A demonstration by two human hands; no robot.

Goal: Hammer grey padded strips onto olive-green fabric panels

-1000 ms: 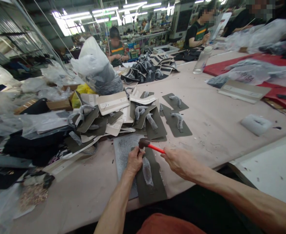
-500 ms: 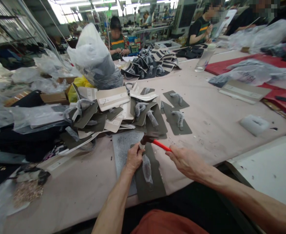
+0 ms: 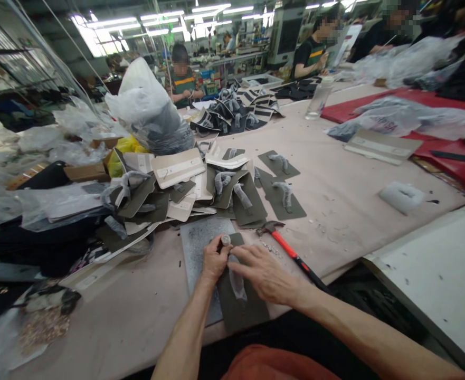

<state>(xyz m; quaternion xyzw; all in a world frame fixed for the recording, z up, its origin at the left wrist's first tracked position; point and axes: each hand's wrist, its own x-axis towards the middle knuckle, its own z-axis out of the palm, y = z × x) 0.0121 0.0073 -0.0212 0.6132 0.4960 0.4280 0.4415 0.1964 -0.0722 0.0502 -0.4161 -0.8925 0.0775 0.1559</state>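
My left hand (image 3: 215, 258) is closed around an upright punch (image 3: 226, 240), its round pale top showing above the fingers. The punch stands over the upper end of a dark olive panel (image 3: 252, 311) that has a plastic-wrapped handle (image 3: 237, 282). My right hand (image 3: 266, 274) is empty, its fingers stretched out over the upper part of that handle, close beside my left hand. A claw hammer (image 3: 290, 250) with a red and black handle lies on the table to the right. Under the panel's left side is a speckled grey slab (image 3: 200, 237).
A heap of similar panels (image 3: 180, 168) lies beyond the slab, with two more panels (image 3: 285, 200) to its right. Small metal bits (image 3: 272, 249) are scattered by the hammer head. A clear bottle (image 3: 318, 100) stands farther back. Co-workers (image 3: 182, 82) sit across the table.
The hammer, held in my right hand at the punch before, now lies on the table. My right hand has moved left onto the panel's handle. My left hand still grips the punch.
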